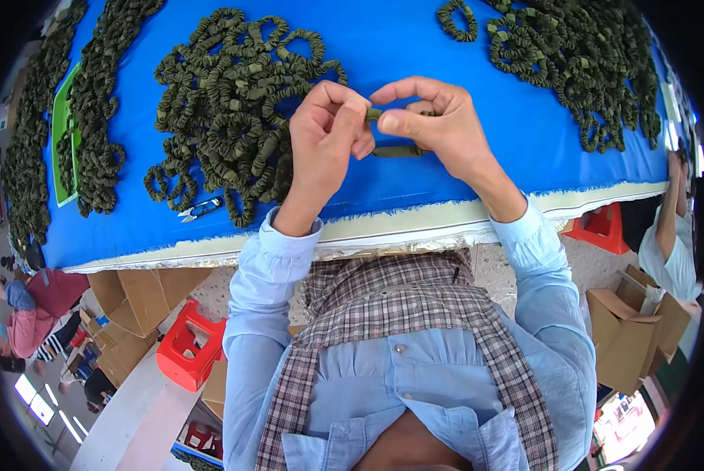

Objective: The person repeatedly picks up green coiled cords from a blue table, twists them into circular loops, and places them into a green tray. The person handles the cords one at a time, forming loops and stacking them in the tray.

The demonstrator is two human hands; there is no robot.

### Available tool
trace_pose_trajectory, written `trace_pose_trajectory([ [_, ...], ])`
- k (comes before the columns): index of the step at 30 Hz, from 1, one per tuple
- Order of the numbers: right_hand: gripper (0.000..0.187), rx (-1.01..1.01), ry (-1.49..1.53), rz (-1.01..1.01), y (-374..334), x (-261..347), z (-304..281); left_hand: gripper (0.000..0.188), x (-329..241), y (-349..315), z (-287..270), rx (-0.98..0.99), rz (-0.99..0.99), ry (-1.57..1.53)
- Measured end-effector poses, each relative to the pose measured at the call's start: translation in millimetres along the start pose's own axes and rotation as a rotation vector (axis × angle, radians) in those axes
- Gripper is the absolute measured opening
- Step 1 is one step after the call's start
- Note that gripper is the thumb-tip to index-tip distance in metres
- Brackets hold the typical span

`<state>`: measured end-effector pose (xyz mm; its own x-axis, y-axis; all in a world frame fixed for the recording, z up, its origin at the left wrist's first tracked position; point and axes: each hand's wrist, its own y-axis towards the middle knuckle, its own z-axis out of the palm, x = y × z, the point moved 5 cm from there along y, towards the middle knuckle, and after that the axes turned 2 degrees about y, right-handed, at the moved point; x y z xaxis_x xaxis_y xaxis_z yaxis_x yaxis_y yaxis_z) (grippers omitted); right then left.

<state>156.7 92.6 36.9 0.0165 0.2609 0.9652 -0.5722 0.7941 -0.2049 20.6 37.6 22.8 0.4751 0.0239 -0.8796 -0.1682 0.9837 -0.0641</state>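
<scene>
At far left on a blue-covered table (156,235), two long heaps of dark green ruffled rings flank a bright green tray (58,149), whose walls help contain some of them. Next, small snips (201,208) lie near the table's front edge, seemingly for easy reach, just below a broad central pile (226,102) of rings. Right of that pile, the left hand (320,133) pinches one dark green band (399,151) between thumb and fingers, a fingertip grip suited to something so thin. The band hangs between both hands, above bare cloth. The right hand (450,129) grasps its other side, thumb pressed inward, forefinger arched clear, probably to steady the loop. Farther right, a lone ring (470,33) lies beside another large heap (576,71), apparently kept apart from the central pile.
</scene>
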Motion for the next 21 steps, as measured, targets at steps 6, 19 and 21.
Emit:
trace_pose_trajectory([
  [6,0.02,0.034,-0.082,-0.103,-3.6,11.9,7.3,0.012,0.0,-3.1,2.3,0.04,0.196,0.233],
  [19,0.015,0.047,-0.066,-0.049,3.1,8.4,-14.1,0.015,-4.4,3.7,-15.0,-0.077,0.089,-0.154],
  [21,0.019,0.068,0.015,-0.047,4.6,8.3,-15.2,0.013,-2.1,5.6,-17.7,0.002,0.033,-0.229],
])
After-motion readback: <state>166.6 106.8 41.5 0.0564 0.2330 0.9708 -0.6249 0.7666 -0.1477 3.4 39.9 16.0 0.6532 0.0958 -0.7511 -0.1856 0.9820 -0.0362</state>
